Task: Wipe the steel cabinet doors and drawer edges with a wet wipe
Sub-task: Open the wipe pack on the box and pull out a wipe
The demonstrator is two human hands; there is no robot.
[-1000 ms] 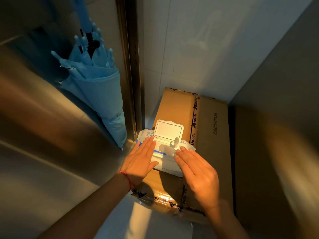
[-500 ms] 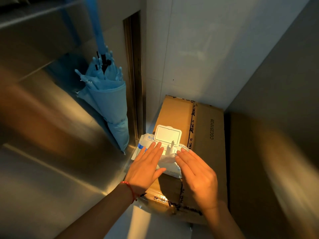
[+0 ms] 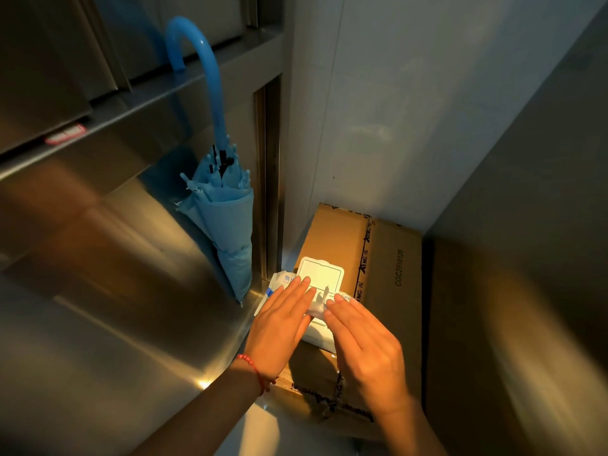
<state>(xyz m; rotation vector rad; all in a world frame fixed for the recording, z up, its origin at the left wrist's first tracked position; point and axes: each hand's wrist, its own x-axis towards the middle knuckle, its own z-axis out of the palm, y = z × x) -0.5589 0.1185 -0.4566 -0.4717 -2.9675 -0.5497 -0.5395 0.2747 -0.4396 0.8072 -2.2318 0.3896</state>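
A white wet wipe pack [image 3: 316, 334] lies on a cardboard box [image 3: 390, 278], its flip lid [image 3: 320, 274] standing open. A crumpled wet wipe [image 3: 316, 306] sticks up from the opening, between my two hands. My left hand [image 3: 279, 327] lies flat on the left part of the pack with straight fingers. My right hand [image 3: 365, 343] lies over the right part, fingers straight, its index fingertip touching the wipe and its thumb hidden. The steel cabinet door [image 3: 98, 274] fills the left side, with a steel ledge [image 3: 138, 100] above it.
A folded blue umbrella [image 3: 227, 225] hangs by its hooked handle from the steel ledge, close to the left of the pack. A white tiled wall [image 3: 378, 110] stands behind the box. A dark panel [image 3: 526, 307] closes the right side.
The view has tilted up, showing the umbrella handle and the ledge. More of the wipe now stands out of the opening between my hands, which stay on the pack.
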